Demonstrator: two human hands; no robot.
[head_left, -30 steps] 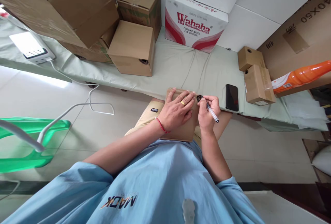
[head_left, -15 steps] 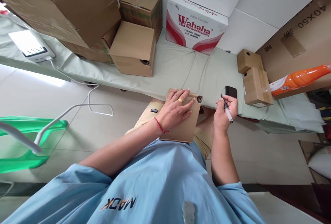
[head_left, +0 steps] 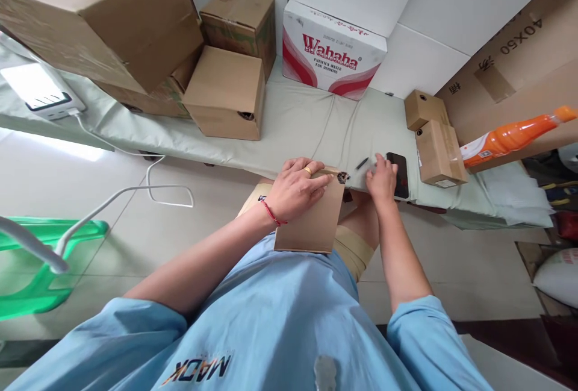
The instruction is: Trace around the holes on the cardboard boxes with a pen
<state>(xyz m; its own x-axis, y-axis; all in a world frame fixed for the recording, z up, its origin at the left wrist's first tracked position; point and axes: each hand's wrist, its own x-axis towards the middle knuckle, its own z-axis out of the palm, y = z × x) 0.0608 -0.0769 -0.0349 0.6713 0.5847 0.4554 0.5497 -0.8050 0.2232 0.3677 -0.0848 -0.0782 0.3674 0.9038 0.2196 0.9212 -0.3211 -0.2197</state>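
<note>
On my lap stands a brown cardboard box [head_left: 311, 229] with a dark, torn-looking round spot at its far right corner. My left hand [head_left: 298, 189], with a ring and a red bracelet, grips the box at its far left part, fingers bent over the top. Just left of a black phone [head_left: 397, 174] is my right hand [head_left: 382, 180], its fingers apart and holding nothing visible. Whether its fingertips touch the phone, I cannot tell. A dark pen [head_left: 362, 163] lies on the pale green cloth between the box and my right hand.
Several cardboard boxes [head_left: 226, 93] are stacked at the left of the cloth-covered bench [head_left: 307, 120]. A Wahaha carton [head_left: 329, 50] stands against the wall. Small boxes [head_left: 440, 153] and an orange bottle [head_left: 510, 138] are at the right. A white cable [head_left: 130, 149] hangs above a green stool [head_left: 36, 282].
My right hand has let go of the pen, which now lies on the cloth, and has moved beside the phone. The left hand's fingers have drawn in and bent more on the box.
</note>
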